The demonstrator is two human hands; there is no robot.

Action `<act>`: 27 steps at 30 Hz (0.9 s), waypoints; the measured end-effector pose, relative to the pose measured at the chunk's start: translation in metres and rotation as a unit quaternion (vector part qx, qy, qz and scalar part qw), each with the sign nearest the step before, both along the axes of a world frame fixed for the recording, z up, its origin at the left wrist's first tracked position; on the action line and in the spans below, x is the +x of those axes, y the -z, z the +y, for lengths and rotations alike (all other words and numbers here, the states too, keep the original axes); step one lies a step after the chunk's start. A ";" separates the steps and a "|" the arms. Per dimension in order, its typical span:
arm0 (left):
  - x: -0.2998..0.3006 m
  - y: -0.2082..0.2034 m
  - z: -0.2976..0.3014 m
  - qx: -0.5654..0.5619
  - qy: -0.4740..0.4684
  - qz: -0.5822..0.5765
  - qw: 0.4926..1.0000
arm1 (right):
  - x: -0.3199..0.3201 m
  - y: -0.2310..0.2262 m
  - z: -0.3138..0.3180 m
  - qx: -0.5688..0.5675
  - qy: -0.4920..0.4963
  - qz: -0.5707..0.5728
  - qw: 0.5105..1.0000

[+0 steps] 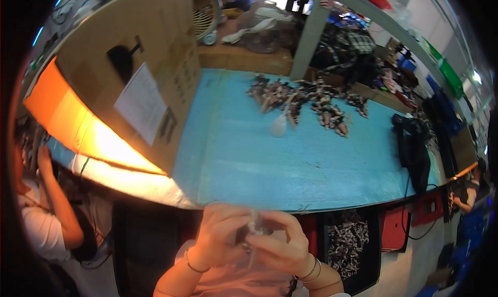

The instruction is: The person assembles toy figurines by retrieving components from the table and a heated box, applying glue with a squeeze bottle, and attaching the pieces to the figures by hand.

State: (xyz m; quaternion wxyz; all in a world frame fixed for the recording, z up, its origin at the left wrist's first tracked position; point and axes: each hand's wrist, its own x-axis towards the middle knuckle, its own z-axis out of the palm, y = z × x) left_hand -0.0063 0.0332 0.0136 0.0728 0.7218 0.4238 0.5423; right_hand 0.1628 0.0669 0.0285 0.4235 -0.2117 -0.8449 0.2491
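My left hand (221, 233) and my right hand (282, 243) meet in front of my body, just off the near edge of the blue table (244, 167). Between their closed fingers is a small pale, greyish piece (254, 225), blurred and partly covered, so its kind does not show. Both hands grip it from either side. On the far part of the table lie piles of small brown, pink and dark figure-like pieces (290, 97). A translucent squeeze bottle (278, 126) with a thin nozzle stands in front of them.
A tall cardboard panel (140, 63) with a paper sheet (141, 105) walls off the left. A black tool-like object with a cable (412, 146) lies at the right. Below the edge sits a black crate (350, 245) of small pieces. Other people work at far left and right.
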 end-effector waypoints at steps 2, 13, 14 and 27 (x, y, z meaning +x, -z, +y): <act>0.011 0.007 0.004 -0.131 0.042 0.012 0.990 | 0.018 0.011 0.004 -0.068 0.033 -0.012 0.997; 0.030 0.036 0.056 -0.093 -0.079 0.053 0.991 | 0.181 -0.009 0.013 -0.003 0.448 -0.280 0.849; 0.033 0.034 0.057 -0.096 -0.086 0.082 0.988 | 0.179 -0.015 0.028 0.008 0.435 -0.246 0.866; 0.041 0.034 0.055 -0.063 -0.139 0.157 0.976 | 0.182 0.022 0.438 -0.156 0.384 -0.056 0.908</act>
